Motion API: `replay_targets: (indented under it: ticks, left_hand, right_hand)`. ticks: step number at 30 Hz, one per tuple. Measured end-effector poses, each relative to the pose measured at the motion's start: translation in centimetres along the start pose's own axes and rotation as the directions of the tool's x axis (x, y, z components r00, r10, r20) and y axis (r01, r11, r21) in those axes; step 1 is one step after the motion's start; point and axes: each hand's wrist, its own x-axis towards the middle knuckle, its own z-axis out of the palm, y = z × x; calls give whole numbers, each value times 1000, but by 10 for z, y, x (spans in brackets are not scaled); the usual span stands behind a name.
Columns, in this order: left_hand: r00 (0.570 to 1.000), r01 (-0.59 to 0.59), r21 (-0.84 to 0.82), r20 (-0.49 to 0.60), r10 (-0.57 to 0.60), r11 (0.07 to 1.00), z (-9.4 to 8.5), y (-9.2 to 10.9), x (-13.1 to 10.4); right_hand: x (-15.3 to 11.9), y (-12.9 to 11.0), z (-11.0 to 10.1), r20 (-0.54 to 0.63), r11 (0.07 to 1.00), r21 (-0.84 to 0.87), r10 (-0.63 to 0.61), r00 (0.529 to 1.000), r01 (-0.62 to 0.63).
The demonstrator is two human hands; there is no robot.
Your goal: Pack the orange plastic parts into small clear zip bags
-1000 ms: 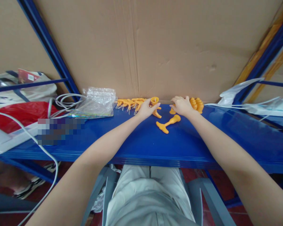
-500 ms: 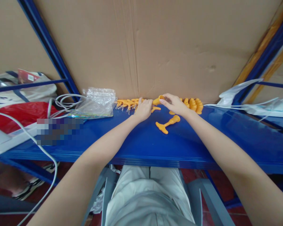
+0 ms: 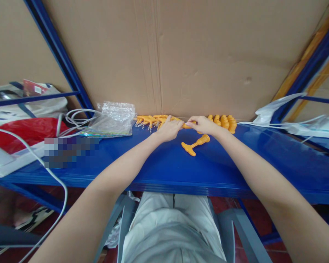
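Note:
An orange plastic corkscrew sleeve (image 3: 187, 125) spans the small gap between my two hands, just above the blue table. My right hand (image 3: 204, 125) grips it with closed fingers. My left hand (image 3: 169, 129) meets its other end, fingers curled around an orange corkscrew part mostly hidden by them. Left of that hand lie several orange corkscrew handles with metal spirals (image 3: 149, 121). Several ribbed orange sleeves (image 3: 224, 122) stand in a row right of my right hand. In front of both hands lies one joined T-shaped corkscrew (image 3: 195, 144).
A tall cardboard sheet (image 3: 197, 54) backs the blue table (image 3: 170, 171). Clear plastic bags (image 3: 113, 118), white cables (image 3: 78, 115) and a red bag (image 3: 30, 133) lie at the left. White plastic (image 3: 271, 109) lies by the right-hand blue post.
My right hand has tipped the sleeve down from its raised, open-mouthed angle and brought it against my left hand. The joined corkscrew in front has stayed put.

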Motion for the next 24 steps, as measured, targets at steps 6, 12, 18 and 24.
replay_targets:
  ticks: [6, 12, 18, 24]
  left_hand:
    - [999, -27, -5, -21, 27, 1000, 5, -4, 0]
    - [998, -39, 9, -45, 40, 999, 5, -4, -1]
    - [1000, 11, -54, -15, -12, 998, 2, -5, 1]
    - [993, 118, -206, 13, -118, 971, 3, -9, 6]
  right_hand:
    - [-2, -2, -6, 123, 999, -18, -31, 992, 33]
    - [-3, -10, -6, 150, 986, -168, 37, 988, -11]
    - [-5, -16, -5, 111, 931, -355, -42, 993, 79]
    - [-7, -20, -5, 44, 849, -502, -164, 985, 164]
